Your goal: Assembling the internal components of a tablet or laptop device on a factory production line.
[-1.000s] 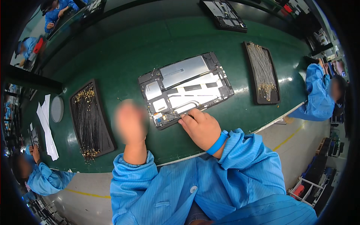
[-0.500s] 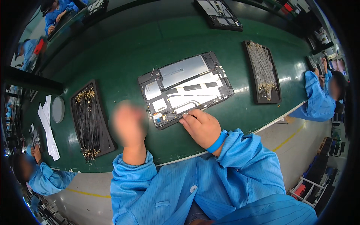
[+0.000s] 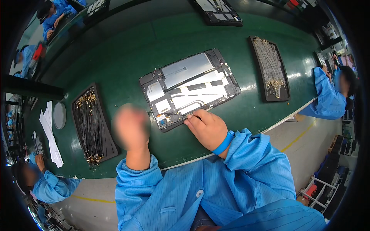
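Observation:
An opened flat electronic device (image 3: 185, 73), like a tablet with its back off, lies tilted on the green table, showing silver and white plates, black strips and small connectors. At its near edge my right hand (image 3: 208, 129), with a blue wristband, has thumb and forefinger pinched together. Thin lines like cables run toward those fingertips, but what sits between them is too small to make out. My left hand (image 3: 132, 127) is beside the device's near left corner; a blur covers its fingers. Close to that corner is a small blue part (image 3: 162, 122) inside the device.
To the left, a black tray (image 3: 110, 131) holds many dark thin cables with gold ends. Another tray (image 3: 287, 92) at right holds grey ones. White paper strips (image 3: 52, 136) and a round grey disc (image 3: 59, 115) lie far left. A second opened device (image 3: 219, 17) stands at the back. Co-workers sit both sides.
The whole view has shifted slightly, with the device appearing a little higher and to the left. My right hand keeps its pinch at the near edge; my left hand stays nearly in place.

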`<state>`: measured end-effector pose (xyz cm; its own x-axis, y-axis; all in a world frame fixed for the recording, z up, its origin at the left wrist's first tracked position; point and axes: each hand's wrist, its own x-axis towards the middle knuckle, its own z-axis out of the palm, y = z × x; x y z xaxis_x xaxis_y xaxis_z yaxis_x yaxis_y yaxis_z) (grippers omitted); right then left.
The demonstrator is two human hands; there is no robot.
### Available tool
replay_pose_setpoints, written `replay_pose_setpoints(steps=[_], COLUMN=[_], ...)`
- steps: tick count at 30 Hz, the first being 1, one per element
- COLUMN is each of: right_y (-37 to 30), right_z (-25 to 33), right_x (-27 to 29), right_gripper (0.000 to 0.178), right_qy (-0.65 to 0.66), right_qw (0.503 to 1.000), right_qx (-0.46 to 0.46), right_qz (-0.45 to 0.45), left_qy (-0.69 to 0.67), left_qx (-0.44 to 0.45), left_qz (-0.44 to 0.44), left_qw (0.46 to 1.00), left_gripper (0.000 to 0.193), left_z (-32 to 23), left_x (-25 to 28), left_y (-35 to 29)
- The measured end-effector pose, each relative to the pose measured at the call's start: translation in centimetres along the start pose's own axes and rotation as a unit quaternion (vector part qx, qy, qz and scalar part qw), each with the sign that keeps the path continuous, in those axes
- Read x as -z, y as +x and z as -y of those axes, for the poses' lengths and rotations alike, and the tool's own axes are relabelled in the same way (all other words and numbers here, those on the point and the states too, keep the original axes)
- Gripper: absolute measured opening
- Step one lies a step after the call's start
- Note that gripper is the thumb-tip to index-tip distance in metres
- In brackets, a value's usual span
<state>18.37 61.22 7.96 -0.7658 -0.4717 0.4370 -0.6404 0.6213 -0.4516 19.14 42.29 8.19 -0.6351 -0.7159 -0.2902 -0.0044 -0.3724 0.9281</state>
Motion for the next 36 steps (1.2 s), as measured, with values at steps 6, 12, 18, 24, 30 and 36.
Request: replay_pose_setpoints(steps=[6,12,18,24,30,36], right_y=[0.1,0.7,1.8,6.1,8.7,9.6], right_z=[0.0,0.1,0.0,-0.8,-0.6,-1.0], right_x=[0.2,0.8,1.8,2.6,2.3,2.4], right_gripper=[0.014,0.013,0.013,0.02,0.025,0.026], right_qy=[-0.017,0.006,0.072,0.077,0.038,0.06], right_qw=[1.0,0.996,0.985,0.943,0.881,0.855], right_qx=[0.009,-0.016,-0.054,-0.12,-0.151,-0.167], right_qz=[0.023,0.083,0.147,0.302,0.446,0.488], left_qy=[-0.002,-0.004,0.209,0.398,0.404,0.354], left_qx=[0.0,0.007,-0.076,-0.246,-0.37,-0.286], left_qz=[0.005,0.015,0.026,0.085,0.169,0.221], left_qw=[1.0,1.0,0.975,0.88,0.819,0.863], left_gripper=[0.021,0.022,0.032,0.025,0.016,0.015], left_z=[0.1,-0.1,0.0,-1.1,-1.0,-1.3], left_x=[0.0,0.0,-1.2,-4.3,-6.2,-7.8], left_y=[0.1,0.1,2.4,3.6,4.8,4.6])
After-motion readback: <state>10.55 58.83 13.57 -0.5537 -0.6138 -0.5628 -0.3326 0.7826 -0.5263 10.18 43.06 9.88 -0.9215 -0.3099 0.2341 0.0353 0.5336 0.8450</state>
